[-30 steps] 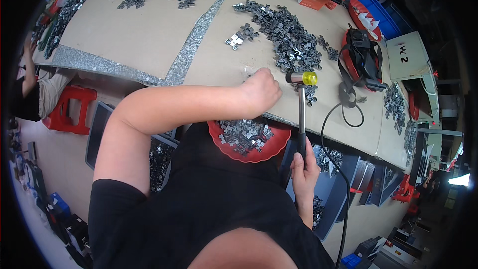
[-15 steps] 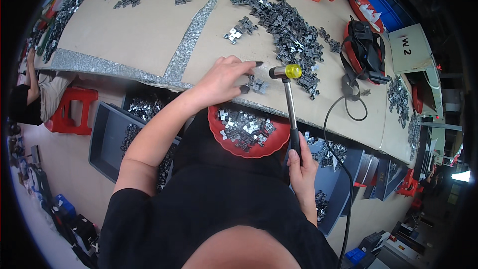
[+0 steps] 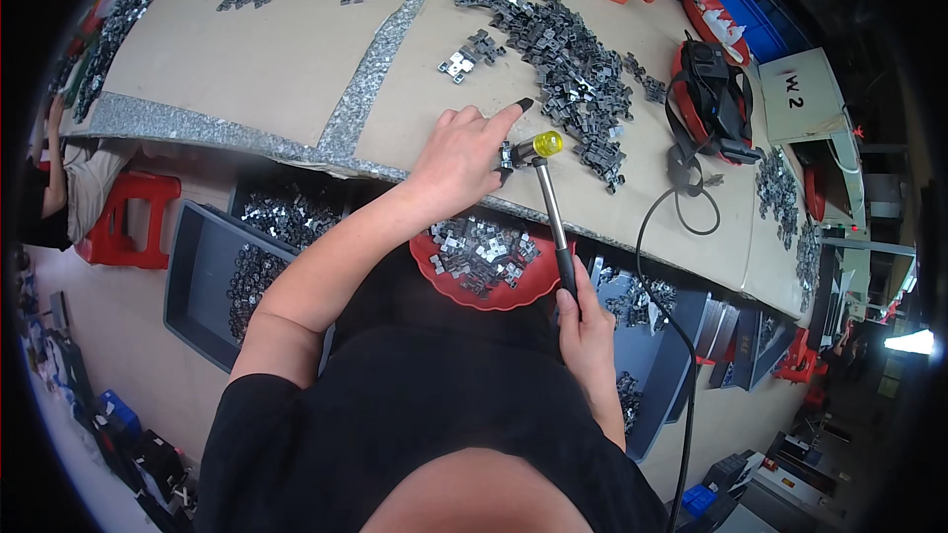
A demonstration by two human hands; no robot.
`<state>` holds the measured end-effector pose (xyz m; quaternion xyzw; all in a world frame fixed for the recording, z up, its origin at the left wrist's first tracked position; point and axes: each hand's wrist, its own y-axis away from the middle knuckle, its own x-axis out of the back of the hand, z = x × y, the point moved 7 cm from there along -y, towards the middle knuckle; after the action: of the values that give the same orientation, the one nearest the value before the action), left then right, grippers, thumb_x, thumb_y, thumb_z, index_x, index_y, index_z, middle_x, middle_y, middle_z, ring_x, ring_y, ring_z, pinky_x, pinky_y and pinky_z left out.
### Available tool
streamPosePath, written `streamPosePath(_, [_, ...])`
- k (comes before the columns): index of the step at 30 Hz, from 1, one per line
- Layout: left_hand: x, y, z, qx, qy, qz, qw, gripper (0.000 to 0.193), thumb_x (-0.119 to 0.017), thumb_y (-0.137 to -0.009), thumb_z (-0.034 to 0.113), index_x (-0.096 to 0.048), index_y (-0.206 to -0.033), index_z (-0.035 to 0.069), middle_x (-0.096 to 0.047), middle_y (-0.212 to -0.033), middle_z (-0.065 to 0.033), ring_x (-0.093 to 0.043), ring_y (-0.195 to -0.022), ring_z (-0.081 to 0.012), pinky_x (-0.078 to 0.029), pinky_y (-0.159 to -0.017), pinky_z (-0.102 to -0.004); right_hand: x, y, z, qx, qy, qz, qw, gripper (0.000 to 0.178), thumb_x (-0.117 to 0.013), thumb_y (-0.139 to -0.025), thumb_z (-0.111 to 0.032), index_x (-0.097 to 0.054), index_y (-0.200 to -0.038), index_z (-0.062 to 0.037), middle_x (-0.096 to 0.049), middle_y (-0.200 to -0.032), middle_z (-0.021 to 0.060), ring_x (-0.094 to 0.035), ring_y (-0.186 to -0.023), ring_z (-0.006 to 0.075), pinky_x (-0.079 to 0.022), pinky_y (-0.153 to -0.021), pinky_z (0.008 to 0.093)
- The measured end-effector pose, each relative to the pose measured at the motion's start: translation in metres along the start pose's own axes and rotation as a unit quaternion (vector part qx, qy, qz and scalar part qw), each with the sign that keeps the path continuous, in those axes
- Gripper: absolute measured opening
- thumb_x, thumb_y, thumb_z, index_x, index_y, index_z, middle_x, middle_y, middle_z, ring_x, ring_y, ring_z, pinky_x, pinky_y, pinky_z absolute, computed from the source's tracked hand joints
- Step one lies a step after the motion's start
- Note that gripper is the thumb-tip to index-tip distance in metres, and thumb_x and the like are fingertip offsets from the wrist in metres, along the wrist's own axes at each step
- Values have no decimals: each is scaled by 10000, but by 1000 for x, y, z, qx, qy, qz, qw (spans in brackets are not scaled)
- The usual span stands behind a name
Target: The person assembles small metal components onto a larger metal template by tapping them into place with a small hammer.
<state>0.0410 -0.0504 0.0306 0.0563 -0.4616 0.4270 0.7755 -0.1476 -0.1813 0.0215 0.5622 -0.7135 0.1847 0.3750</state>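
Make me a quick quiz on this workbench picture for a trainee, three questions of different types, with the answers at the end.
1. Which hand holds the hammer with the yellow tip?

2. True or false: the red bowl is empty.

3. Where is the black strapped device in the picture?
A. Left of the hammer
B. Right of the hammer
C. Inside the red bowl

Key
1. The right hand.
2. False: it holds many small metal parts.
3. B.
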Motion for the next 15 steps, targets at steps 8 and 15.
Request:
streamPosePath(8, [-2,0,-2,-5,3,8,1000,717,-670,-606,49,-372,-1257,13,-584,-847,-117,-499,-916,-275,-346,-832,-383,26,10,-22,120,-70,145,980,420,-487,-871,-64,-416,-1284,-32,-619,-792,182,-629,-658,276,-481,-617,323])
streamPosePath(15, [1,1,-7,4,14,9,1000,715,-659,-591,19,-374,-1246,13,-589,-892,-109,-504,-914,-282,-363,-833,-386,6,3,-6,49,-25,35,998,403,-475,-892,-106,-417,-1285,-41,-602,-706,145,-624,-621,258,-466,-577,312])
